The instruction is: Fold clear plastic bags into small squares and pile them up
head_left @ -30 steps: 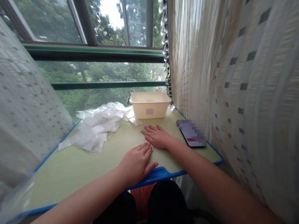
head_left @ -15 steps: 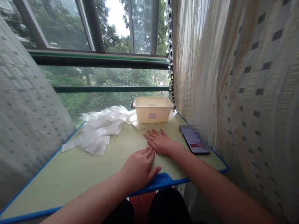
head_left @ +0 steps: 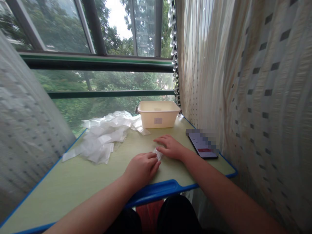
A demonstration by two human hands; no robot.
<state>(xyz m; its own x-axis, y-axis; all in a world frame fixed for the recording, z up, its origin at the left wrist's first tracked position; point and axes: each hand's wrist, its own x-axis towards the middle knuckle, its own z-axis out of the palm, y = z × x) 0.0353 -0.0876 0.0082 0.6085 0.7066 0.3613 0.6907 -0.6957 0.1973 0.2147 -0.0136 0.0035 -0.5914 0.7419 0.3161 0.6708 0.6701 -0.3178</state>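
Note:
Between my hands a small piece of crumpled translucent plastic [head_left: 159, 154] lies on the table, mostly covered. My left hand [head_left: 142, 168] has its fingers curled over the left side of this piece, thumb close to its lower end. Just beyond, my right hand [head_left: 172, 148] rests with thumb and fingers apart, the thumb tip at the upper edge of the plastic. What lies under the left fingers is hidden. To the left spreads a loose heap of thin, whitish plastic bags [head_left: 103, 138].
A cream plastic tub [head_left: 148, 121] with a small label stands at the table's back. A phone [head_left: 202, 146] lies at the right. The pale green table [head_left: 80, 185] has a blue rim, with a window behind and curtains [head_left: 253, 97] at both sides.
My hands were spread flat over the plastic. Now the left fingers have curled, and the right hand has drawn slightly rightward, showing more of the piece. The view has shifted a little.

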